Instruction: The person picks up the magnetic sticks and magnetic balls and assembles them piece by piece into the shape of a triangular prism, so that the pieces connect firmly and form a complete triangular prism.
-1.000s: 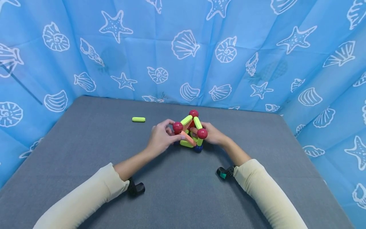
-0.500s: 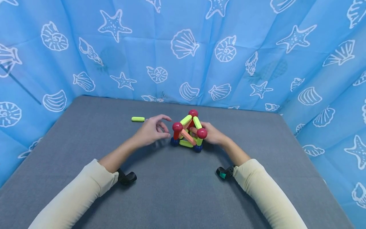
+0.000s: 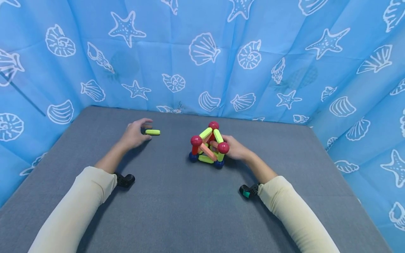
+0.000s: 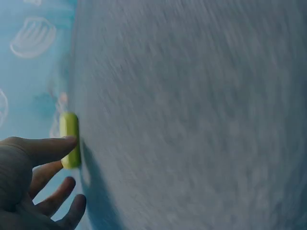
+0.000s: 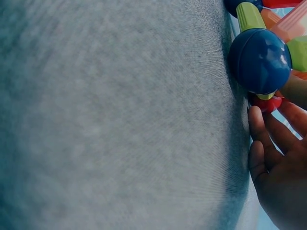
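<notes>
I see my right hand (image 3: 235, 149) cupping the rod-and-ball frame (image 3: 208, 146) at mid-table, fingers curled against its right side. My left hand (image 3: 134, 133), fingers spread, reaches the loose green rod (image 3: 153, 132) farther back and left; fingertips (image 4: 57, 143) touch it. Risk: a one-sided hold may let magnetic joints separate. Surface: grey felt table (image 3: 190, 211). Beyond: blue seashell curtain (image 3: 202, 52).

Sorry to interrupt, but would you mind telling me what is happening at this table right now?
A person is working with a toy frame of rods and balls on a grey table. The right hand holds the frame's side. The left hand reaches for a loose green rod lying apart from it, fingers touching the rod but not yet closed round it.
</notes>
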Demonstrator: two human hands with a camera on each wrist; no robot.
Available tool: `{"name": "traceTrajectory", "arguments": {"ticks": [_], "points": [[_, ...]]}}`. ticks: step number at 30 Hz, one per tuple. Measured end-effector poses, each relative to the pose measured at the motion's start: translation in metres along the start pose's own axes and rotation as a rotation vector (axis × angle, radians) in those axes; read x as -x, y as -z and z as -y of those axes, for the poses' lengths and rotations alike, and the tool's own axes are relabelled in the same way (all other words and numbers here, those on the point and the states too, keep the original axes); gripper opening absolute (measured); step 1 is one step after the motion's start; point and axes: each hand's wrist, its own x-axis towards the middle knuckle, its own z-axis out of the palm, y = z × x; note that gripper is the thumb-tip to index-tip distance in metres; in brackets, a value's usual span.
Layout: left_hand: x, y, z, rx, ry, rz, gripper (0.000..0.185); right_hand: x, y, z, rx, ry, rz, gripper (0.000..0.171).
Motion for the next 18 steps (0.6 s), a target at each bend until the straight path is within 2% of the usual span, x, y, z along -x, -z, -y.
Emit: {"name": "traceTrajectory", "arguments": {"ticks": [5, 11, 15, 18], "points": [[-0.002, 0.002, 0.011, 0.009, 0.009, -0.026, 0.054, 0.000, -0.001, 0.000, 0.002, -0.001, 0.002, 0.028], [-0.001, -0.002, 0.008, 0.048, 0.010, -0.074, 0.053, -0.002, -0.001, -0.001, 0.001, -0.005, 0.000, 0.028], [-0.001, -0.005, -0.011, 0.172, -0.045, -0.121, 0.054, -0.002, -0.001, -0.002, -0.002, -0.002, -0.002, 0.027], [0.003, -0.006, -0.039, 0.294, -0.110, -0.135, 0.055, -0.002, -0.001, -0.002, -0.006, -0.001, -0.002, 0.027]]}}
